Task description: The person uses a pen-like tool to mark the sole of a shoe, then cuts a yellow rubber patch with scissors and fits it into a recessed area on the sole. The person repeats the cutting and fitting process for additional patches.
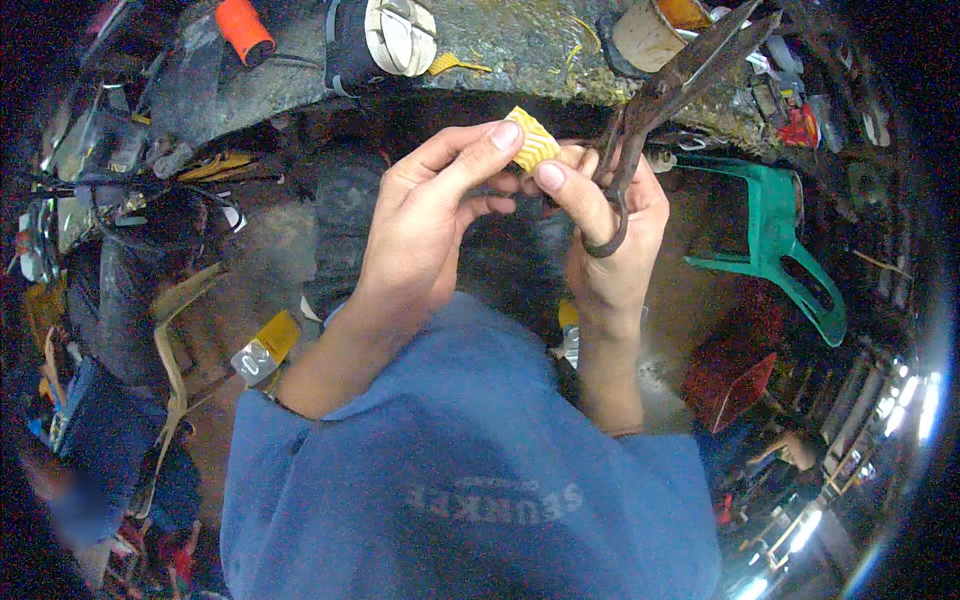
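Currently pinching a sm. striped piece (532,142), yellow & white, btwn the L hand (412,208) & R hand (628,222), just past 12 o'clock. Clamping its 9 o'clock edge w/ L thumb & fingers; gripping its lower edge, approx. 5 o'clock, w/ R thumb on top. Also holding dark metal shears (685,80) in the R hand, looping one handle round the thumb, pointing the blades twd 1–2 o'clock. Facing a grimy worktop (530,50) at 12, carrying an orange cylinder (240,28) btwn 10 & 11, a shoe-like item (400,40) w/ pale sole btwn 11 & 12, a yellow scrap (453,65) near 12, & a stained pot (642,42) approx. 1. Wearing a blue top (470,420) at 6; having a green plastic chair (770,200) nearby, btwn 2 & 3.
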`<state>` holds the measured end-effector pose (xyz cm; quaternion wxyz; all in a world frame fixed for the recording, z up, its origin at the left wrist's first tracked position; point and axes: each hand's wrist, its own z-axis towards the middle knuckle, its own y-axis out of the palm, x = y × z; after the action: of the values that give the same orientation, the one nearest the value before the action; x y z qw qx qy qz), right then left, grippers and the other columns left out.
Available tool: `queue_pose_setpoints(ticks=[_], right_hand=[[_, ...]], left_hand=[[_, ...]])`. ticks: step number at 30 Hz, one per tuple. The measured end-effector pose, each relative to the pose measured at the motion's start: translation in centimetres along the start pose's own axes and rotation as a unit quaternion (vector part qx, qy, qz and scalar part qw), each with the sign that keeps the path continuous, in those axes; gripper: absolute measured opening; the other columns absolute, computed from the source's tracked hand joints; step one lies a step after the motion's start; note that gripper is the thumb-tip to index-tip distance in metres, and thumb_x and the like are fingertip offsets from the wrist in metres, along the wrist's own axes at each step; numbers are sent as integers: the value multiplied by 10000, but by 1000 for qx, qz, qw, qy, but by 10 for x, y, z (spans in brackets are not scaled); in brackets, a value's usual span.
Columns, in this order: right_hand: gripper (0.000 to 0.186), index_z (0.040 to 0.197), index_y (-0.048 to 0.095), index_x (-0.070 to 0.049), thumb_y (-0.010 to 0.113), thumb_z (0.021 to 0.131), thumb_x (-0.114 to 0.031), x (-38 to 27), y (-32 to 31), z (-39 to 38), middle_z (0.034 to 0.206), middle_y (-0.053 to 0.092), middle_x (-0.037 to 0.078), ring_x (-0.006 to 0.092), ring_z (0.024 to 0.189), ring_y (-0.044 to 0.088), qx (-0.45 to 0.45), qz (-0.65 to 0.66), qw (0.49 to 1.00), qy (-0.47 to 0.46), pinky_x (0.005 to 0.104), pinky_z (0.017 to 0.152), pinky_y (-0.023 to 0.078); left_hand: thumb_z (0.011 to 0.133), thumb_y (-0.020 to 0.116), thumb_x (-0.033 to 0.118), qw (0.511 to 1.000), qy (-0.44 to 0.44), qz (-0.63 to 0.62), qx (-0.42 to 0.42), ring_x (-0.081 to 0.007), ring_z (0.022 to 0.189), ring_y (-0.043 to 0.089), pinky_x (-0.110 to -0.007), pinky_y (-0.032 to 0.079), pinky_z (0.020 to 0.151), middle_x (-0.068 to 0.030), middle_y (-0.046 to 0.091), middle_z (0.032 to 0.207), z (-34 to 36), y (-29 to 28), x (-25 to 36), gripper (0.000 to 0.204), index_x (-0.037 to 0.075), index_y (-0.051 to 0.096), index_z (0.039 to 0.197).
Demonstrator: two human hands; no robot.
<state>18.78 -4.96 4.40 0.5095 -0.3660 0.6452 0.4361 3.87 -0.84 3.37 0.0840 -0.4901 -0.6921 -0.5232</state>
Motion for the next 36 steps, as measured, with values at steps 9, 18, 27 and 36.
queue_pose_setpoints(ticks=[9,18,27,36], right_hand=[[240,918,678,-16,861,811,-126,-13,-15,3,854,731,62,133,762,689,-20,-67,996,59,272,741,541],[266,878,678,-23,908,791,-127,-14,-24,-2,827,733,71,125,773,691,-80,-105,991,29,274,744,555],[356,765,580,-67,920,736,-169,19,-44,-20,622,576,2,100,550,544,-74,-50,996,-26,263,512,402],[419,789,542,-75,938,662,-128,29,-35,-47,727,541,2,123,661,519,-111,-162,980,11,299,591,407]], left_hand=[[1090,399,467,979,23,166,-119,-184,1001,668,-350,539,889,-121,691,1199,5,-15,24,580,-9,603,1351],[957,741,217,879,45,429,-205,-61,804,623,-235,503,720,-12,732,925,23,-18,43,231,17,740,1073],[1003,673,116,996,16,47,-80,-212,975,729,-333,632,844,-125,718,1078,12,-17,25,227,2,616,1191],[995,675,83,994,105,18,-21,-211,949,730,-335,648,826,-147,702,1083,4,11,19,236,-46,625,1186]])
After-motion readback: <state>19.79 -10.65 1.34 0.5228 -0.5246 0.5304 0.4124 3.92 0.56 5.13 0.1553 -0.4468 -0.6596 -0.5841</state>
